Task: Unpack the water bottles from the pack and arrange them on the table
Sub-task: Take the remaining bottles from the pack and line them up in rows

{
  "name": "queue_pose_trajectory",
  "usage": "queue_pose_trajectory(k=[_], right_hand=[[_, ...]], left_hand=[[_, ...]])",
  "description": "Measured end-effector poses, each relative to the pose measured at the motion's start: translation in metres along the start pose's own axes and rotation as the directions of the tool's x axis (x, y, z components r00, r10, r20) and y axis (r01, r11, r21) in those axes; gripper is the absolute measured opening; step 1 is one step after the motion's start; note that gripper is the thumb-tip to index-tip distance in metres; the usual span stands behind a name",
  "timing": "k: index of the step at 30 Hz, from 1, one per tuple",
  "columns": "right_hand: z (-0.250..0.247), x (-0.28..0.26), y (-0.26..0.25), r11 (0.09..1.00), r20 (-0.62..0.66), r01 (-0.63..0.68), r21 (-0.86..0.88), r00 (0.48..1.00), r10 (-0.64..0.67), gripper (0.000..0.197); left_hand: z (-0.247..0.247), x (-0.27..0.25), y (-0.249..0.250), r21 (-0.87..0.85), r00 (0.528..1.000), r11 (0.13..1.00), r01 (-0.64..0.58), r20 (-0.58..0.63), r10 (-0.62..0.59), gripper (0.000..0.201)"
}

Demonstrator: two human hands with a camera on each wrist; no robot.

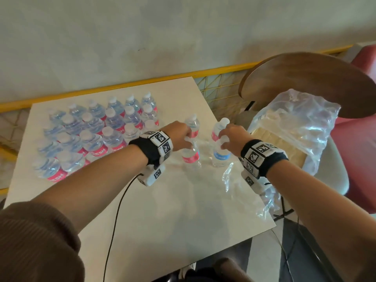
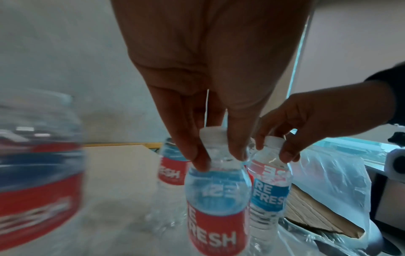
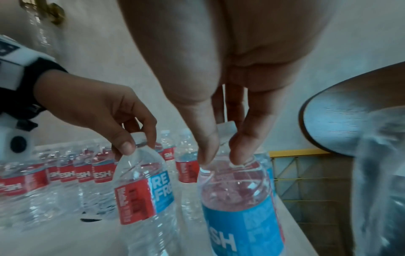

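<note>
My left hand [image 1: 188, 142] pinches the neck of a red-and-blue-labelled water bottle [image 1: 190, 156] just below its white cap; thumb and fingers [image 2: 198, 162] show on either side of the neck. My right hand [image 1: 222, 143] grips a second bottle [image 1: 220, 156] the same way, seen close in the right wrist view [image 3: 241, 204]. Both bottles are upright at the table's middle right; whether they are lifted off it I cannot tell. Two more loose bottles [image 1: 192, 124] [image 1: 218, 130] stand just behind. Several bottles [image 1: 95, 133] stand in rows at the left.
The white table [image 1: 162, 200] has its right edge beside a chair carrying the torn clear wrap [image 1: 295, 121] and a cardboard tray [image 1: 272, 143]. A shred of wrap [image 1: 232, 176] lies on the table. A round wooden tabletop [image 1: 305, 82] stands behind. A cable [image 1: 120, 208] trails from my left wrist.
</note>
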State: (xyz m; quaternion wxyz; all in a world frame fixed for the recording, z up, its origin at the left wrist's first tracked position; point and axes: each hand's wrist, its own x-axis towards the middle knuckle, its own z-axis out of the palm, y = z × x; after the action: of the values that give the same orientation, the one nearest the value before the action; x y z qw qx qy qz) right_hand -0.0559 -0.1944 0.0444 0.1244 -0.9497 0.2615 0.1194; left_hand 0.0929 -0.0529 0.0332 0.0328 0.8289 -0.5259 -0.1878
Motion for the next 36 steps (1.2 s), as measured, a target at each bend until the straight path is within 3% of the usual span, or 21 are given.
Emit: queue_pose_trajectory(k=[6,15,21,25,30,36], right_hand=[[0.012,0.003,-0.065,0.984,0.093,0.178,0.013,0.980,-0.178,0.037],[0.034,0.013,-0.179,0.911,0.125,0.413,0.011,0.903,-0.411,0.036],[0.042,0.021,-0.219,0.889,0.138,0.459,-0.009,0.881,-0.453,0.035],[0.043,0.024,-0.225,0.908,0.124,0.417,-0.020,0.903,-0.412,0.035],[0.043,0.026,-0.227,0.944,0.157,0.327,-0.043,0.935,-0.317,0.052],[0.038,0.029,-0.241,0.919,0.132,0.386,-0.079,0.918,-0.374,0.039]], left_hand=[[-0.005,-0.055,-0.055,0.049,0.982,0.983,0.175,0.070,-0.178,0.041],[-0.014,-0.134,-0.133,0.021,0.930,0.932,0.362,0.053,-0.363,0.042],[-0.016,-0.156,-0.163,0.025,0.917,0.918,0.396,0.037,-0.397,0.038],[-0.017,-0.163,-0.173,0.017,0.927,0.927,0.375,0.019,-0.375,0.040],[-0.015,-0.164,-0.177,0.006,0.956,0.960,0.280,0.091,-0.280,0.046],[-0.018,-0.163,-0.179,-0.054,0.955,0.953,0.297,0.038,-0.296,0.043]])
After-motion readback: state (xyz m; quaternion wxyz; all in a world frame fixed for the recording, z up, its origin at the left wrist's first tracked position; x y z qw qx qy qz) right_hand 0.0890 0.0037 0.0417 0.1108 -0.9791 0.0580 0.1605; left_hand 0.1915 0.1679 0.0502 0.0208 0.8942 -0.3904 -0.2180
